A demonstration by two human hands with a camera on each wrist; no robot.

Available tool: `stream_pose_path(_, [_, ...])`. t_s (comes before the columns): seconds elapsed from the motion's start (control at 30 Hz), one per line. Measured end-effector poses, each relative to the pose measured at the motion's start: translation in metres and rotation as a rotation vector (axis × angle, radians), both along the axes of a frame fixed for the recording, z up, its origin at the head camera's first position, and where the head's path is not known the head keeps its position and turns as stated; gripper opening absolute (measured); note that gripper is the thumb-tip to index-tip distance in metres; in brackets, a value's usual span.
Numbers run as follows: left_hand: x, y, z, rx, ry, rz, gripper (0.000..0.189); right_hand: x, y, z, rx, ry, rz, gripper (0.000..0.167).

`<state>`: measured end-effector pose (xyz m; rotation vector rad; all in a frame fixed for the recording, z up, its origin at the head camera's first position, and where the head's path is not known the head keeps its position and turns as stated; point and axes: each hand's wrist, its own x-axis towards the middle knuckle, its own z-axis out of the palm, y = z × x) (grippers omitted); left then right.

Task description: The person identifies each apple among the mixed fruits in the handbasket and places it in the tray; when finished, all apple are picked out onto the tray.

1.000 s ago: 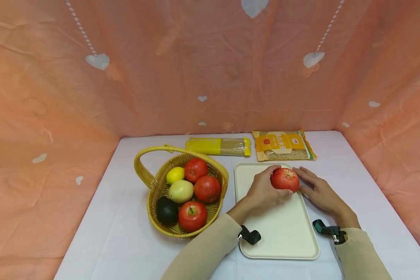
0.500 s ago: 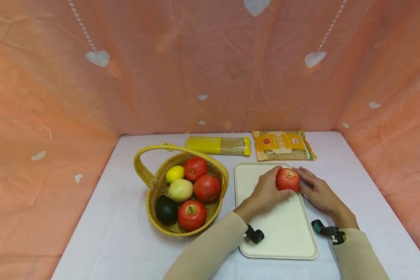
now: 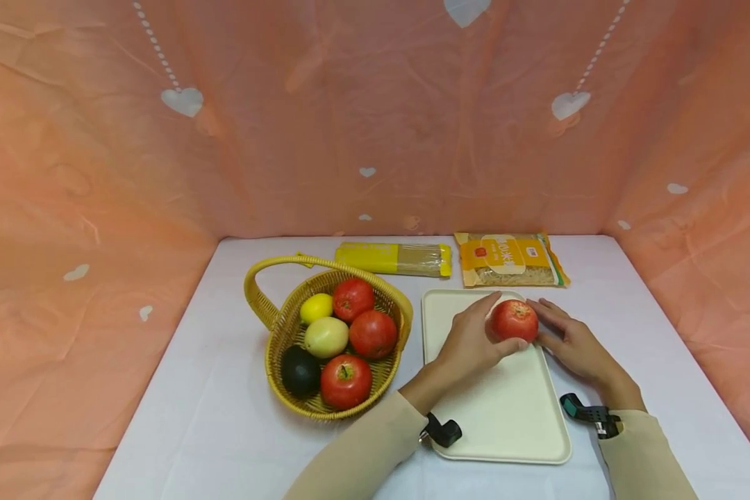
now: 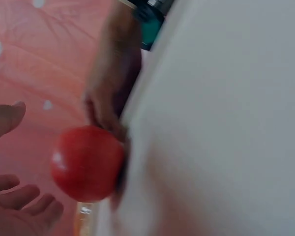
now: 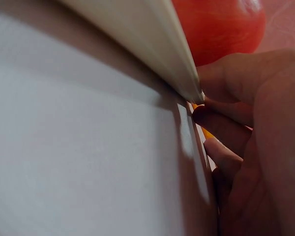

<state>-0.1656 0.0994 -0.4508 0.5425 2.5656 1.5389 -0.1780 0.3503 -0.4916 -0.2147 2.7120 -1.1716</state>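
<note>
A red apple [image 3: 514, 321] sits on the far right part of the cream tray [image 3: 506, 417]. My left hand [image 3: 469, 340] is around its left side, thumb and fingers spread. In the left wrist view a gap shows between those fingers [image 4: 19, 196] and the apple. Beside the tray's right edge lies my right hand [image 3: 578, 351], its fingers extended and slightly bent toward the apple. In the right wrist view the right hand's fingertips are right at the tray's rim [image 5: 184, 59], with the apple [image 5: 221, 27] just behind it.
Left of the tray stands a yellow wicker basket [image 3: 269, 375] with a tall handle. Several fruits lie inside, among them red apples [image 3: 346, 381], a lemon [image 3: 316, 308] and a dark avocado [image 3: 301, 371]. Behind are a noodle pack [image 3: 394, 259] and an orange grain bag [image 3: 511, 260].
The left hand gripped the apple earlier and has let go, drawing back to the left. Before that the apple shifted slightly right. The right hand has stayed by the tray's edge.
</note>
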Motion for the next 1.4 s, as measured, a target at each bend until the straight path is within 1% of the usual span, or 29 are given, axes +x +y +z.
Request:
stream_pose_path(0.07, [0.006,-0.009,0.008,0.068,-0.023,-0.039,0.087,0.001,0.000,0.000,-0.001,-0.005,-0.002,0.068])
stream_pose_path(0.1, [0.008,-0.014,0.013,0.115,-0.044,-0.070,0.087,0.001,0.000,0.000,-0.001,-0.008,-0.003,0.068])
stream_pose_path(0.2, [0.018,-0.031,0.026,0.237,-0.100,-0.174,0.084,0.001,-0.001,0.000,0.002,-0.003,-0.004,0.069])
stream_pose_path(0.3, [0.027,-0.050,0.036,0.316,-0.118,-0.277,0.081,0.002,0.000,-0.001,-0.003,0.008,-0.001,0.068])
stream_pose_path(0.4, [0.036,-0.071,0.045,0.357,-0.094,-0.375,0.078,0.002,0.002,-0.002,-0.014,0.002,-0.002,0.067])
stream_pose_path(0.5, [0.044,-0.094,0.050,0.399,-0.085,-0.461,0.074,0.002,0.003,-0.003,-0.012,-0.007,-0.004,0.068])
stream_pose_path(0.57, [0.050,-0.111,0.053,0.414,-0.084,-0.499,0.071,0.001,0.003,-0.003,-0.009,-0.003,-0.001,0.069])
stream_pose_path(0.67, [0.056,-0.138,0.054,0.412,-0.070,-0.528,0.068,0.001,0.003,-0.003,-0.006,0.006,0.005,0.070])
stream_pose_path(0.77, [0.060,-0.166,0.053,0.396,-0.063,-0.540,0.065,0.001,0.003,-0.002,-0.011,0.011,0.009,0.070])
stream_pose_path(0.87, [0.063,-0.196,0.051,0.375,-0.068,-0.531,0.062,0.001,0.002,-0.001,-0.015,0.016,0.009,0.069])
stream_pose_path(1.0, [0.068,-0.235,0.047,0.356,-0.078,-0.481,0.059,0.002,0.001,-0.002,-0.021,0.017,0.014,0.069])
stream_pose_path(1.17, [0.074,-0.279,0.042,0.350,-0.088,-0.417,0.056,0.001,0.002,-0.003,-0.013,-0.002,0.009,0.069])
stream_pose_path(1.3, [0.077,-0.304,0.038,0.302,-0.068,-0.362,0.054,0.001,0.002,-0.003,-0.009,-0.006,0.005,0.070])
stream_pose_path(1.37, [0.078,-0.310,0.037,0.263,-0.072,-0.310,0.053,0.001,0.002,-0.003,-0.008,-0.006,0.004,0.070])
stream_pose_path(1.4, [0.079,-0.312,0.036,0.243,-0.087,-0.278,0.052,0.001,0.002,-0.003,-0.009,-0.006,0.003,0.070])
